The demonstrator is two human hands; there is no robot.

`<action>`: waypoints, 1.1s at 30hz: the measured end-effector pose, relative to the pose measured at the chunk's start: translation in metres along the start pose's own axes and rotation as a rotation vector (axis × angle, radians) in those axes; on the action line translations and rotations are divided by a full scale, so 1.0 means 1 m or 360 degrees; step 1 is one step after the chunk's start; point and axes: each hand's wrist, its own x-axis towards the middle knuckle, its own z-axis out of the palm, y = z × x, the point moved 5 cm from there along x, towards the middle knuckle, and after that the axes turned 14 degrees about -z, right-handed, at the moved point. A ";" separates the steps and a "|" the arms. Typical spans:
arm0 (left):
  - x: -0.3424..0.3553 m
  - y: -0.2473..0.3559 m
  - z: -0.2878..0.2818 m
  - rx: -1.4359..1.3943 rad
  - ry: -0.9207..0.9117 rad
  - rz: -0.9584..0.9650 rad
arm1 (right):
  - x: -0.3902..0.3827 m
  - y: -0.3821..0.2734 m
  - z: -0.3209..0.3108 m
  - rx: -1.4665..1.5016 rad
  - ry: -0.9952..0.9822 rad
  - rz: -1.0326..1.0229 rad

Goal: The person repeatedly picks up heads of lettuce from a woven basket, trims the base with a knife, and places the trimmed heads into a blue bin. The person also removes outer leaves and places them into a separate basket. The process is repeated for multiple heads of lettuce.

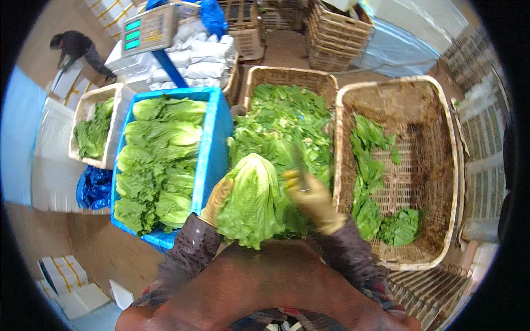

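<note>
My left hand [220,199], in a pale yellow glove, grips the side of a romaine lettuce head [249,198]. The head is held with its pale base up and its leaf tips toward me. My right hand [313,199], gloved alike, is closed around a knife [301,168] just right of the lettuce; its blade points away from me and is blurred. Beneath and beyond both hands, a brown crate [292,73] holds a heap of loose green leaves [287,116]. To the left, a blue-lined box [218,127] holds rows of whole lettuce heads [163,135].
At right stands a dirty crate [450,165] with some leaves along its left side. A white foam box [77,118] with greens is at far left. A scale [148,36] rises on a blue post behind the blue box. Another person [80,49] bends at the upper left.
</note>
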 end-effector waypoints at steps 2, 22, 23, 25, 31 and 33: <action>-0.013 0.000 -0.011 -0.0439 -0.0103 -0.0166 | 0.010 -0.025 -0.022 -0.0902 0.0173 -0.0370; -0.231 0.078 -0.218 -0.0011 0.0857 0.0744 | 0.089 -0.093 0.239 0.0193 -0.0269 -0.1485; -0.224 0.072 -0.221 -0.0717 0.0323 0.0892 | 0.092 -0.090 0.236 0.0190 -0.0217 -0.1447; -0.219 0.082 -0.219 -0.0413 0.0194 0.1124 | 0.102 -0.060 0.237 0.0871 -0.0255 -0.0428; -0.216 0.160 -0.186 0.1192 0.0400 0.1388 | 0.098 -0.025 0.268 0.1229 -0.0243 0.0302; -0.231 0.181 -0.195 0.1195 0.0869 0.1406 | 0.101 -0.005 0.280 0.1173 -0.0024 0.0308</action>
